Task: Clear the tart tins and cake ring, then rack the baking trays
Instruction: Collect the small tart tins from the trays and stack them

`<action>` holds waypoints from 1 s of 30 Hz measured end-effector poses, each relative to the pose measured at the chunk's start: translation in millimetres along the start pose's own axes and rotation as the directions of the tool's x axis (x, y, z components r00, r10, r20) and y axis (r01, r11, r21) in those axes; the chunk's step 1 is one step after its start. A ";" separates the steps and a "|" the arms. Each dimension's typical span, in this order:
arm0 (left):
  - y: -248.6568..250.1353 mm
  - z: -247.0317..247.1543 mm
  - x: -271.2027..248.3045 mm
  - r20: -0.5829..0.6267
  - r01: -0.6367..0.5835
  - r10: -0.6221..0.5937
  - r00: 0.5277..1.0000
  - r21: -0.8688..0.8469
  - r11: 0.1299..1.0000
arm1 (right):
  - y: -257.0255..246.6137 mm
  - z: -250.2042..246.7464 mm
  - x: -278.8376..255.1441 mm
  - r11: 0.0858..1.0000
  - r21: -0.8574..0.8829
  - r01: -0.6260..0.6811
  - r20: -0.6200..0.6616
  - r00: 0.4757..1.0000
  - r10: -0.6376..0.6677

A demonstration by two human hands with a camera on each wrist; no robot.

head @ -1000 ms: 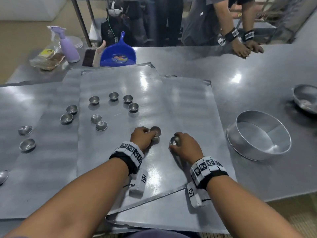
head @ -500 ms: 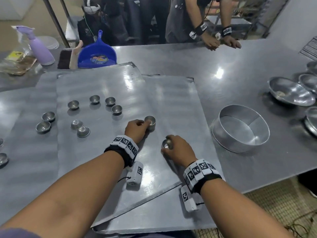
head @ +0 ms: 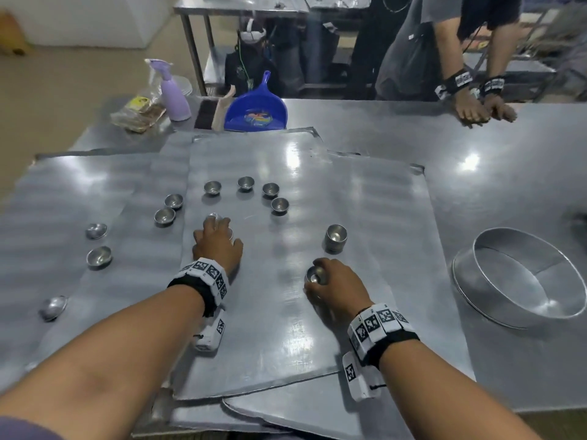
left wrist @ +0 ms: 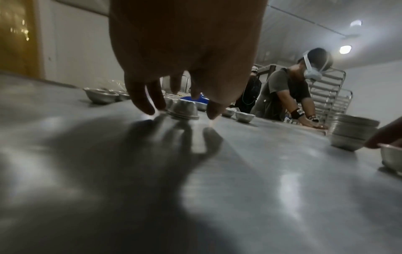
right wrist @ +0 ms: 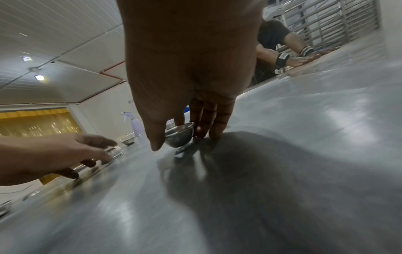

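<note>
Overlapping baking trays (head: 317, 328) cover the steel table and carry several small tart tins (head: 279, 205). My left hand (head: 219, 227) is spread over an upside-down tin (left wrist: 182, 110). Its thumb and fingers (left wrist: 143, 103) reach down on either side of the tin with a gap showing. My right hand (head: 317, 276) pinches one upright tin (right wrist: 179, 135) between thumb and fingers, low over the top tray. A short stack of tins (head: 336, 238) stands just beyond it. The cake ring (head: 521, 277) lies on the bare table to the right.
A blue dustpan (head: 255, 114), a brush (head: 219, 108), a lilac spray bottle (head: 173, 96) and a wrapped packet (head: 139, 114) sit at the far left. Another person's hands (head: 476, 111) lean on the far edge. A tray rack (left wrist: 330, 96) stands behind that person.
My left hand let go of the stack of tins and moved left, over the upside-down tins. My right hand stayed where it was, still holding its tin.
</note>
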State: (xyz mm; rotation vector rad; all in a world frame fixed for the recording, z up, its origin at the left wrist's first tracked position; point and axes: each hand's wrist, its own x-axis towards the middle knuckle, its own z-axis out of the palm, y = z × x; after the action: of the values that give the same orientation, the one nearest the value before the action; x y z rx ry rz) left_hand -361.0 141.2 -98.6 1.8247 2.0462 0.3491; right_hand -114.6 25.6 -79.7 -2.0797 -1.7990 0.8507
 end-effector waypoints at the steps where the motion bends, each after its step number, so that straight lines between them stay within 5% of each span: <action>1: -9.1 -1.4 2.5 0.049 -0.039 0.036 0.998 0.067 0.997 | -3.1 1.9 0.3 1.000 0.001 0.006 0.007 1.000 -0.006; 9: -19.3 -3.7 -4.1 0.167 -0.269 0.244 0.955 0.152 0.951 | -16.6 7.8 2.1 0.999 -0.031 0.018 0.011 1.000 -0.018; 12: -17.3 -3.7 -10.8 0.184 -0.312 0.300 0.936 0.040 0.949 | -20.0 9.6 3.7 0.999 -0.035 0.028 0.011 1.000 -0.028; 14: -14.8 -4.3 -16.8 0.167 -0.188 0.230 0.959 -0.236 0.953 | -22.3 11.0 4.6 0.999 -0.040 0.033 0.014 0.999 -0.032; 15: -11.8 -4.8 -20.2 0.179 -0.036 0.139 0.974 -0.485 0.874 | -23.7 11.6 5.2 0.998 -0.043 0.037 0.016 0.999 -0.036; 17: -6.1 -7.0 -24.6 0.284 0.268 -0.037 0.958 -0.846 0.461 | -25.5 13.4 6.8 0.998 -0.044 0.040 0.019 0.999 -0.040; 18: -5.7 -9.7 -24.8 0.335 0.349 -0.098 0.937 -0.888 0.300 | -26.3 14.5 7.6 0.998 -0.045 0.041 0.017 0.999 -0.040; 20: -9.0 -14.3 -24.0 0.409 0.431 -0.162 0.898 -0.892 0.139 | -27.8 16.1 8.8 0.998 -0.050 0.045 0.012 0.999 -0.045; 22: -16.0 -15.1 -22.2 0.406 0.427 -0.169 0.898 -0.896 0.121 | -28.6 18.0 10.5 0.996 -0.064 0.056 0.013 0.998 -0.055; 30: -33.0 -4.5 -35.1 0.262 0.301 -0.155 0.953 -0.885 0.355 | -26.3 22.0 13.8 0.995 -0.073 0.070 0.020 0.997 -0.069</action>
State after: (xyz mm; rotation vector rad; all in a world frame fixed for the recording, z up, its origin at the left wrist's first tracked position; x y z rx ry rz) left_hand -389.4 102.5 -104.6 0.7863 1.4183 1.0140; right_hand -147.9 40.2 -86.1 -2.0462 -1.9282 0.7979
